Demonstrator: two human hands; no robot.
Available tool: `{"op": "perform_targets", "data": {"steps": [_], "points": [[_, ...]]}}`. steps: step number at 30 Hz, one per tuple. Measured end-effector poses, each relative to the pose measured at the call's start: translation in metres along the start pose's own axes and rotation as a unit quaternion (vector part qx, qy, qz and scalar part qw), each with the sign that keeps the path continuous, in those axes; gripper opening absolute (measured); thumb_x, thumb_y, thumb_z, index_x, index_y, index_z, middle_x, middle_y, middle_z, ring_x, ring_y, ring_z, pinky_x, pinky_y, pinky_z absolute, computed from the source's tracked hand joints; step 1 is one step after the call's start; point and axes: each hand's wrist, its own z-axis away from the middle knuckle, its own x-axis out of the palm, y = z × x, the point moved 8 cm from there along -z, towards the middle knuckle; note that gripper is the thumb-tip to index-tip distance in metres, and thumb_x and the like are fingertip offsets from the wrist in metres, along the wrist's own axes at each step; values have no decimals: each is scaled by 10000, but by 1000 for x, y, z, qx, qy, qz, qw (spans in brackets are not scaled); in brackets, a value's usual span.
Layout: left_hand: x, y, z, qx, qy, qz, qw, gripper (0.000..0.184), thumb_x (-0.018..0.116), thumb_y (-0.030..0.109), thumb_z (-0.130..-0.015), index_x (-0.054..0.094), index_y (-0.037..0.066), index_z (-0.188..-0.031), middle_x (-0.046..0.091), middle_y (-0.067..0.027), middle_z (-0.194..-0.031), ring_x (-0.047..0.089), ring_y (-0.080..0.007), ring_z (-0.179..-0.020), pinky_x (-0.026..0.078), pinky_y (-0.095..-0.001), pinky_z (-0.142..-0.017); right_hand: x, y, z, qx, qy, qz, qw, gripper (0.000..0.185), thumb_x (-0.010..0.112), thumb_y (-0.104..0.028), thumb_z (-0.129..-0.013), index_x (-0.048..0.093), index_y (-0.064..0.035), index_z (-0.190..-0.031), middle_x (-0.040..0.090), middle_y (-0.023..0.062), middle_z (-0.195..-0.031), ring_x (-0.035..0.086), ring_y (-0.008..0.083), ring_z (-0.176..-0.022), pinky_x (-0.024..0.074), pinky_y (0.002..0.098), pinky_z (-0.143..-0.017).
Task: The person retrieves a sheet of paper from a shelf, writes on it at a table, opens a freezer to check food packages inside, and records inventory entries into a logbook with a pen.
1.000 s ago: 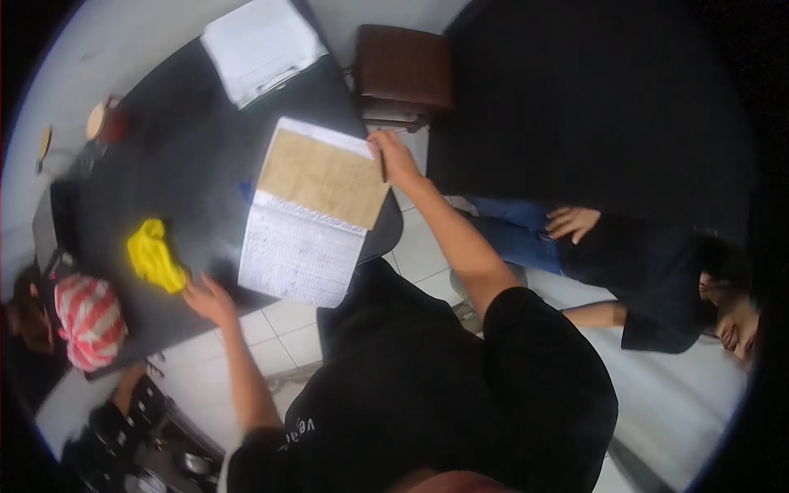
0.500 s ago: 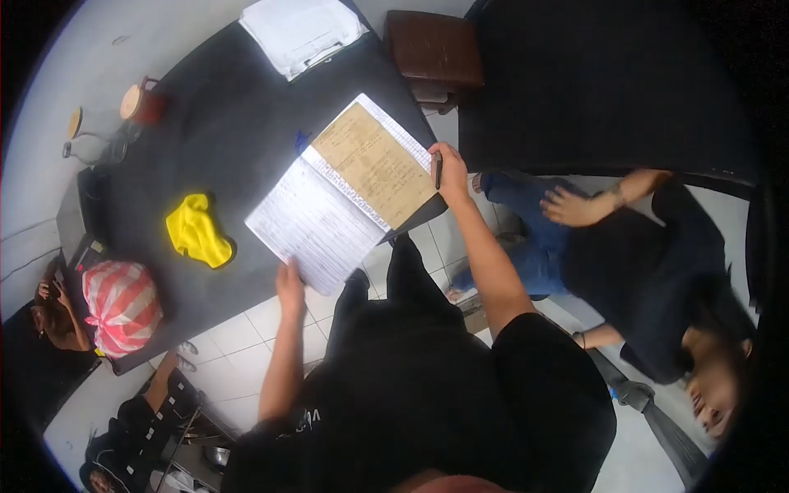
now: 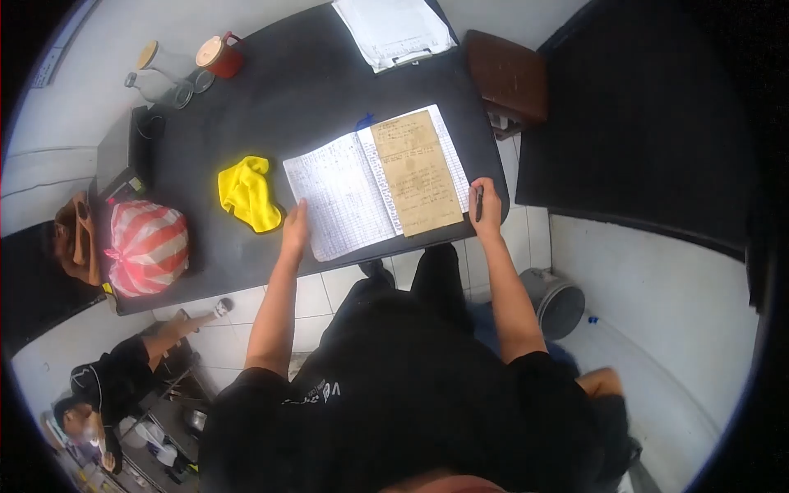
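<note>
An open notebook (image 3: 341,193) with handwritten, ruled pages lies at the front edge of the black table (image 3: 288,99). On its right page rests a brown sheet of paper (image 3: 417,177) covered in handwriting. My left hand (image 3: 296,232) grips the lower left edge of the notebook, thumb on top. At the right edge, my right hand (image 3: 487,207) is closed around a dark pen (image 3: 479,202) and touches the notebook. A crumpled yellow cloth (image 3: 248,194) sits just left of the notebook.
A red-and-white striped plastic bag (image 3: 149,248) stands at the table's left end. Glass containers (image 3: 164,86) and a red lidded pitcher (image 3: 220,57) are at the back. A clipboard with papers (image 3: 394,33) lies behind the notebook, near a brown stool (image 3: 507,78). Another person (image 3: 115,374) is at lower left.
The view has turned, and the notebook now sits squarer to me, with both hands still at its edges. The person at the right has moved mostly out of sight behind my right arm.
</note>
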Motion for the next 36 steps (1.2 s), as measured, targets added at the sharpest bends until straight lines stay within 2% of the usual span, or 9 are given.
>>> {"op": "perform_targets", "data": {"steps": [2, 4, 7, 9, 16, 24, 28, 33, 36], "points": [[-2, 12, 11, 94, 103, -81, 987, 599, 519, 399, -947, 466, -90, -1288, 560, -238, -1191, 531, -333, -1106, 400, -389, -943, -3, -3, -18, -31, -17, 7, 999, 130, 614, -68, -846, 541, -53, -952, 604, 170, -777, 604, 359, -740, 473, 409, -682], [1, 41, 48, 263, 291, -245, 887, 627, 570, 306, -929, 363, -78, -1379, 432, -325, -1347, 422, -440, -1248, 313, -456, -1066, -6, -5, -50, -19, -51, 29, 998, 157, 650, -109, -840, 548, -55, -948, 615, 150, -779, 608, 342, -737, 480, 399, -688], [66, 77, 80, 366, 182, -303, 861, 644, 615, 215, -888, 337, -37, -1411, 364, -283, -1426, 327, -450, -1331, 241, -536, -1098, -6, -19, -132, -141, 11, 34, 989, 200, 704, -114, -814, 558, -36, -928, 616, 145, -866, 607, 324, -810, 479, 378, -749], [120, 91, 88, 369, 77, -278, 884, 635, 613, 228, -886, 350, 47, -1434, 363, -207, -1460, 278, -411, -1382, 203, -588, -1101, 0, -49, -191, -248, 11, 7, 969, 245, 710, -101, -811, 555, -45, -992, 614, 148, -895, 610, 324, -852, 475, 362, -784], [211, 124, 73, 368, 24, -316, 874, 570, 606, 347, -887, 452, 118, -1386, 331, -109, -1498, 237, -337, -1417, 189, -584, -1120, 87, -41, -338, -176, -65, -2, 982, 313, 682, -232, -858, 548, -76, -1094, 642, 196, -986, 635, 359, -897, 489, 399, -803], [238, 137, 44, 327, 59, -348, 877, 573, 532, 441, -904, 448, 163, -1398, 281, -108, -1528, 208, -319, -1432, 156, -575, -1134, 130, -36, -347, -216, 13, -17, 976, 264, 675, -116, -851, 566, -84, -1090, 644, 137, -978, 631, 266, -921, 485, 349, -817], [246, 135, 49, 313, 81, -339, 883, 605, 553, 453, -891, 423, 169, -1409, 272, -118, -1529, 230, -320, -1422, 148, -590, -1129, 109, -57, -319, -254, 45, -57, 964, 247, 695, -192, -866, 597, -15, -1007, 645, 135, -949, 626, 254, -862, 488, 335, -798], [240, 136, 51, 317, 77, -327, 887, 605, 533, 484, -898, 425, 181, -1411, 282, -109, -1526, 240, -305, -1420, 151, -589, -1129, 91, -81, -234, -246, -42, -145, 957, 262, 617, -215, -931, 607, 10, -1064, 643, 123, -902, 602, 197, -809, 498, 308, -738], [234, 136, 54, 339, 69, -325, 880, 608, 527, 484, -904, 419, 178, -1418, 291, -112, -1522, 240, -299, -1422, 157, -573, -1134, 99, -50, -208, -73, -162, -258, 950, 420, 412, -343, -1023, 620, -3, -1155, 623, 62, -886, 557, 109, -749, 483, 244, -665]]}}
